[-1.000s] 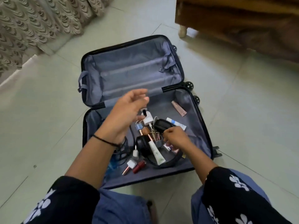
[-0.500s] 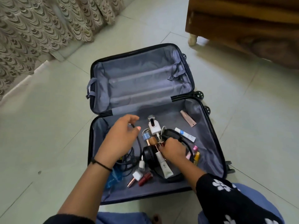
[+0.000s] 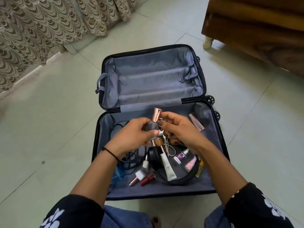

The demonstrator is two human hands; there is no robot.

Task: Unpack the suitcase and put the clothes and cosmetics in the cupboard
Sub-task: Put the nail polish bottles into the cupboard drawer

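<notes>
The small dark grey nail-polish bottle with a tall rose-gold cap (image 3: 153, 126) sits upright between the two hands, held in the air over the near half of the suitcase. The left hand (image 3: 131, 137) grips the round dark body, its fingers and thumb curled around it. The right hand (image 3: 179, 129) pinches the bottle where the cap meets the body, with the forefinger up against the cap and the other fingers curled in. The hands are close together, almost touching across the bottle. A thin black band (image 3: 111, 153) circles the left wrist.

Below them, the black hard-shell suitcase with grey fabric lining (image 3: 164, 188) lies open flat on the pale tiled floor (image 3: 49, 129). Its near half holds a loose heap:
- black headphones (image 3: 154, 156)
- a white squeeze tube with green print (image 3: 168, 167) lying across the headphones
- a small purple-labelled bottle (image 3: 180, 156)
- a white nail-polish bottle with a rose-gold cap (image 3: 139, 175)
- two dark red bottles (image 3: 148, 178) just beside the white one
- tangled black cables (image 3: 122, 129) on the left side
- a pale pink tube (image 3: 196, 123) near the right wall

A patterned beige curtain (image 3: 41, 27) hangs at the upper left. Brown wooden furniture (image 3: 255, 30) stands at the upper right.
</notes>
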